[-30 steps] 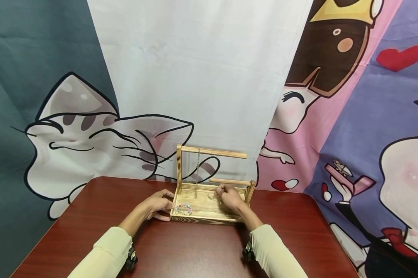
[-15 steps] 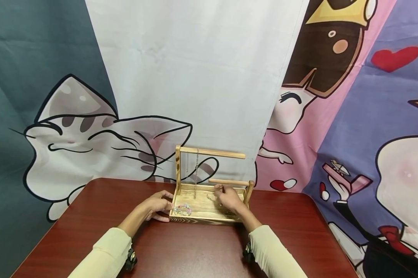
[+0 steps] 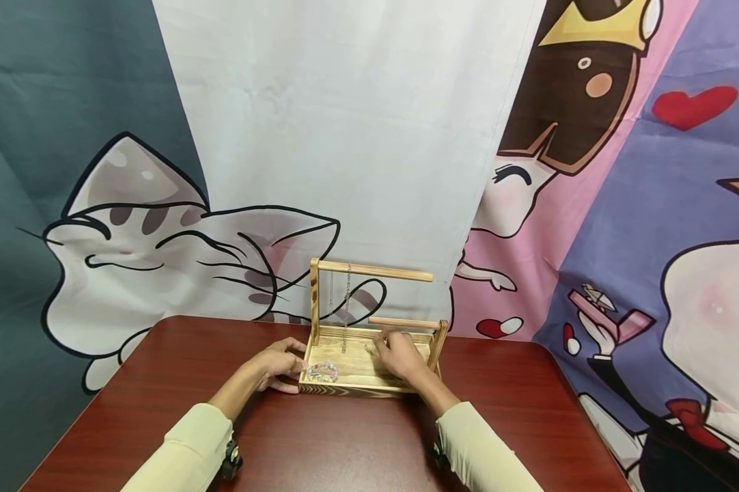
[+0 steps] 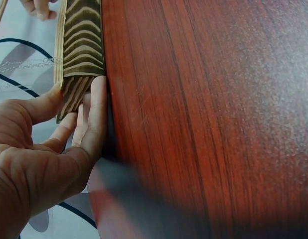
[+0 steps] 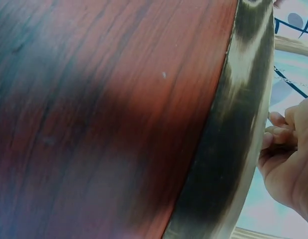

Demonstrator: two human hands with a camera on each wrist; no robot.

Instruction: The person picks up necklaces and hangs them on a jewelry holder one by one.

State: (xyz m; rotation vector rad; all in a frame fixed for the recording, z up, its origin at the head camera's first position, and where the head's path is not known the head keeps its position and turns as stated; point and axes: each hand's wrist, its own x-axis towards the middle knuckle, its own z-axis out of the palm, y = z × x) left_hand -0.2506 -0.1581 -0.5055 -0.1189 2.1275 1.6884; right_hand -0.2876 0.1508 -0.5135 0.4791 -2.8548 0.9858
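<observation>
Right grip [image 3: 398,357] has shifted slightly lower and leftward over the wooden tray [image 3: 357,366] since the earlier frame; its fingers are curled close together, the gold-toned chain [image 3: 369,348] showing just left of the fingertips, within the tray's outline, though whether they pinch it cannot be told. Left grip [image 3: 280,365], unchanged, pinches the tray's left end, thumb at the rim and fingers against the side. Beaded bracelets [image 3: 323,372] lie in the tray's near left corner, a chain necklace [image 3: 347,307] hangs from the upper bar [image 3: 382,272], and the tray rests on the bench [image 3: 357,437].
</observation>
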